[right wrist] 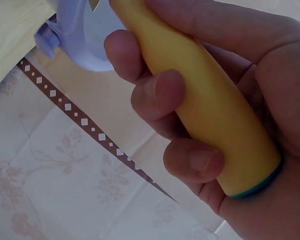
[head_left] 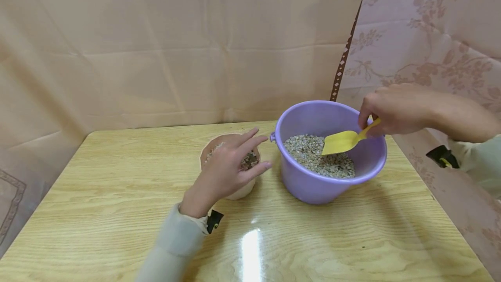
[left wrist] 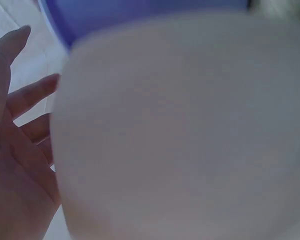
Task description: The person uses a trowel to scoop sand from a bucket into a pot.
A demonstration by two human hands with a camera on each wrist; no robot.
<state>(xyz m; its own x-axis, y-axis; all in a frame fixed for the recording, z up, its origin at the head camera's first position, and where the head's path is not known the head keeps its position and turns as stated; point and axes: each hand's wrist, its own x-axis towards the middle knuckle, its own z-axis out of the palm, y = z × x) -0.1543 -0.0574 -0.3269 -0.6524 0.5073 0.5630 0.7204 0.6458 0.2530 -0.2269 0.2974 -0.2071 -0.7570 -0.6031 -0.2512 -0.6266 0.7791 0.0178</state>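
Note:
My right hand [head_left: 399, 109] grips the handle of a yellow hand trowel [head_left: 339, 142], its fingers curled round the thick grip in the right wrist view. The trowel's blade hangs over the gravel [head_left: 309, 153] in a purple bucket [head_left: 307, 190]. Fingers apart, my left hand [head_left: 223, 166] lies over a small pale flowerpot [head_left: 241, 193] left of the bucket and hides much of it. Gravel [head_left: 251, 160] shows inside the pot. Close up in the left wrist view, the pale pot wall [left wrist: 180, 130] fills most of the picture; whether the hand touches it I cannot tell.
A light wood-grain table [head_left: 117, 195] carries both containers. Behind it hangs a beige cloth [head_left: 176, 47], with a flower-patterned cloth [head_left: 430, 25] on the right. The bucket has a handle lug [head_left: 272, 137] on its left side, near my left fingertips.

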